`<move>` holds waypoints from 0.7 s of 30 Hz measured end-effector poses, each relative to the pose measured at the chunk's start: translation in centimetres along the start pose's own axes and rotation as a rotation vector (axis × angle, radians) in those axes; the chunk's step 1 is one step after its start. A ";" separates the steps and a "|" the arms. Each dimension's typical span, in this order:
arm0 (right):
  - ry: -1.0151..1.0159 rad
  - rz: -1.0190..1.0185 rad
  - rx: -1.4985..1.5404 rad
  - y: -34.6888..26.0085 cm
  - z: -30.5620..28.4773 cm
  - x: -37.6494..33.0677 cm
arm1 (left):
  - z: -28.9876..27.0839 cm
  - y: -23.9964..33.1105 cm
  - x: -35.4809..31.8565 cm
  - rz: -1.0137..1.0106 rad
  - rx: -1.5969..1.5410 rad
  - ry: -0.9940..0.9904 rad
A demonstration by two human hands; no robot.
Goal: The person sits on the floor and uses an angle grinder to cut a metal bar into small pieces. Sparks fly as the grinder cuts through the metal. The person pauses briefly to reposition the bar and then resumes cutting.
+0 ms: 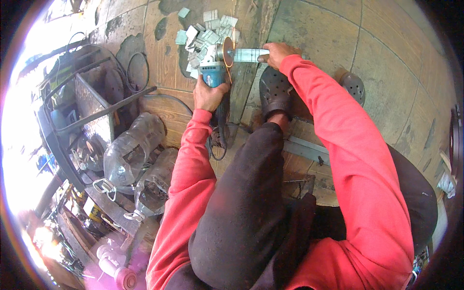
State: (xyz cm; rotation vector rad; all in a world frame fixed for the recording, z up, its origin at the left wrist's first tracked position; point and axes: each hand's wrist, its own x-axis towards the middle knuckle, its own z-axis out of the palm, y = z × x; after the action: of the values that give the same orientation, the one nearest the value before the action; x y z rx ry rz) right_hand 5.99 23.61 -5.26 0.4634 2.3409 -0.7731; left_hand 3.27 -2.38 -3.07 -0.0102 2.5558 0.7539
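My left hand (pixel 208 96) is wrapped round the body of a teal angle grinder (pixel 212 73), low over the tiled floor. Its thin cutting disc (pixel 228 52) stands on edge, and orange sparks streak up and down beside it. A pale flat metal strip (pixel 247 55) meets the disc from the right. The strip's other end is pinched in my right hand (pixel 281 54). Just beyond the grinder lies a loose heap of small cut metal pieces (pixel 210 37), several of them overlapping.
Near the strip are my dark clogs (pixel 275 92). The grinder's black cable (pixel 169 96) trails left. A metal frame (pixel 53 130) and cut plastic jugs (pixel 128 154) crowd the left side. Below my right forearm, a long metal bar (pixel 307 151) rests on the floor.
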 end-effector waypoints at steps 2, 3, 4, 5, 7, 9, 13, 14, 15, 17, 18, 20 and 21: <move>0.014 0.001 -0.014 0.1 0.2 0.1 | 0.0 0.2 0.2 0.006 0.019 0.004; 0.011 0.001 -0.021 0.0 0.2 0.1 | 0.0 0.3 0.3 0.000 0.029 0.001; 0.008 0.000 -0.029 0.0 0.2 0.1 | -0.1 0.5 0.3 -0.001 0.017 0.000; -0.001 0.001 -0.022 0.0 0.1 0.1 | -0.2 0.6 0.3 -0.011 0.006 -0.007; -0.012 -0.007 -0.006 0.0 0.0 0.1 | -0.3 0.8 0.2 -0.014 0.001 -0.009; -0.008 0.004 -0.013 -0.1 -0.1 0.0 | -0.3 0.9 0.1 -0.002 0.013 -0.007; -0.001 0.013 -0.006 0.0 0.0 0.0 | -0.4 0.8 0.0 -0.013 0.022 -0.014; -0.009 0.009 -0.003 0.0 0.0 0.1 | -0.4 0.7 -0.1 -0.022 0.041 -0.016; -0.020 0.004 0.000 0.1 0.1 0.3 | -0.4 0.6 -0.1 -0.023 0.059 -0.014; -0.026 -0.018 0.014 0.2 0.3 0.6 | -0.4 0.4 0.0 -0.017 0.018 -0.027; -0.023 -0.035 0.025 0.2 0.4 0.7 | -0.3 0.3 0.1 -0.010 -0.002 -0.030; 0.002 -0.042 0.028 0.3 0.6 0.8 | -0.3 0.0 0.0 -0.008 0.000 -0.030; 0.023 -0.031 0.020 0.3 0.6 0.7 | -0.3 -0.2 0.0 -0.007 0.001 -0.028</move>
State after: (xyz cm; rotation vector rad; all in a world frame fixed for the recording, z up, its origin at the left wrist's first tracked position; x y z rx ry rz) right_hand 5.92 23.53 -6.21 0.4479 2.3690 -0.8102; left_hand 3.16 -2.67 -3.00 -0.0074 2.5284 0.7445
